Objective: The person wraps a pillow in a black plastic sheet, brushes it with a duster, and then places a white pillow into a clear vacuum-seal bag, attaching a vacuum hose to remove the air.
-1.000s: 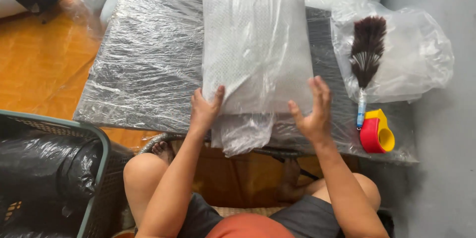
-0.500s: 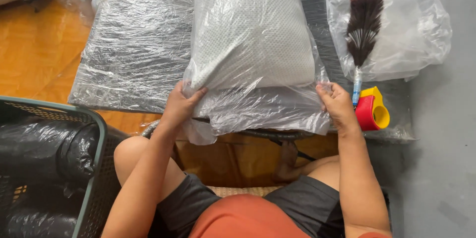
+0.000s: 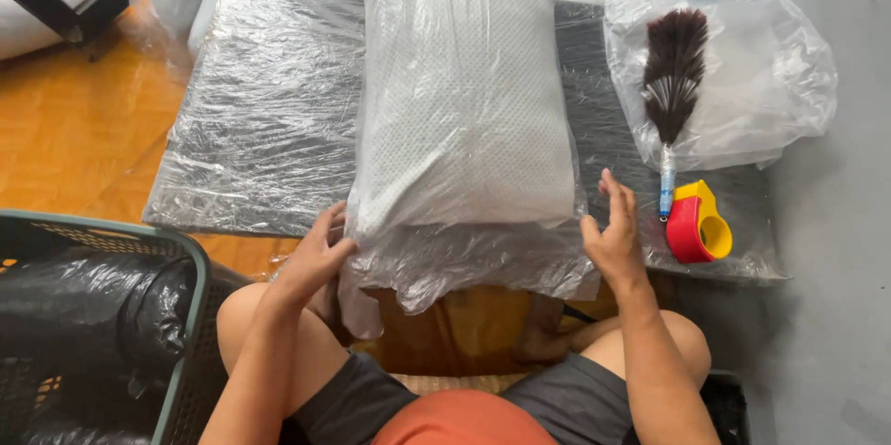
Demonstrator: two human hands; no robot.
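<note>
A white pillow in a clear plastic bag (image 3: 464, 102) lies lengthwise on a low table wrapped in plastic film (image 3: 260, 120). The loose open end of the bag hangs over the table's near edge. My left hand (image 3: 316, 255) grips that loose plastic at the pillow's near left corner. My right hand (image 3: 613, 232) is at the near right corner, fingers spread and upright, touching the bag's edge without clearly holding it.
A dark feather duster (image 3: 670, 83) lies on a crumpled clear bag (image 3: 761, 83) at the right. A red and yellow tape dispenser (image 3: 696, 222) sits beside my right hand. A green basket with black bags (image 3: 102, 315) stands at lower left. My knees are below the table edge.
The pillow has slid further into the bag and lies flatter. My left hand stays on the bag's corner; my right hand has loosened and lifted its fingers off the plastic.
</note>
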